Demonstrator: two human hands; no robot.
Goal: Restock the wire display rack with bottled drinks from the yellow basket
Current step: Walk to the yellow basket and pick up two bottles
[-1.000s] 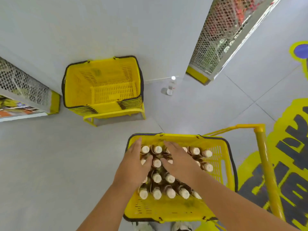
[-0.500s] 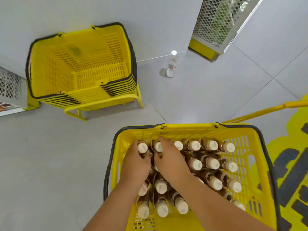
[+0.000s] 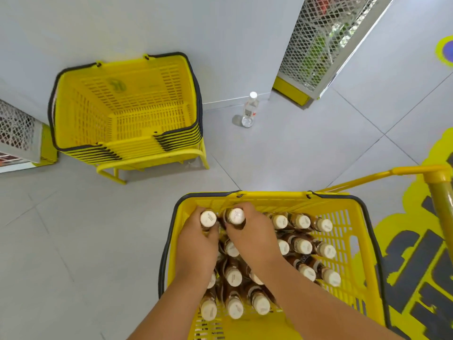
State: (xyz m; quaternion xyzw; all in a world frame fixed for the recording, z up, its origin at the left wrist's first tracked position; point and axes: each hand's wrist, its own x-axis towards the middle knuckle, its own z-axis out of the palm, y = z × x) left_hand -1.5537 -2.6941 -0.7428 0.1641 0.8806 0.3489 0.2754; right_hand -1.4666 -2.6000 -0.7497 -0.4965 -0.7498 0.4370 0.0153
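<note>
- I see the yellow basket [image 3: 348,217] filling the lower right of my view, at about 5 o'clock from the centre, its black-trimmed rim facing me.
- It is packed with upright bottled drinks [image 3: 302,246], brown liquid under cream caps, standing in rows that touch one another.
- My left hand [image 3: 196,249] is closed around the neck of one bottle [image 3: 208,218] at the basket's far left corner, at 11 o'clock within the basket.
- My right hand [image 3: 255,239] is closed around the neighbouring bottle [image 3: 235,215] just beside it, at 12 o'clock from the left-hand one's right; the two caps stand side by side, nearly touching.
- Both gripped bottles sit with caps higher than the rest of the row; I cannot tell whether their bases are clear of the basket floor.
- A stack of empty yellow baskets [image 3: 127,111] rests on a yellow frame at 10 o'clock, well apart from the full basket.
- A lone clear bottle [image 3: 250,110] stands on the grey floor [image 3: 73,241] at 12 o'clock, near the wall.
- A wire mesh rack [image 3: 321,40] stands at 1 o'clock, with goods behind the mesh too blurred to name; another mesh panel [image 3: 14,128] shows at 9 o'clock.
- A yellow tubular handle [image 3: 416,171] rises at 3 o'clock, beside the basket.
</note>
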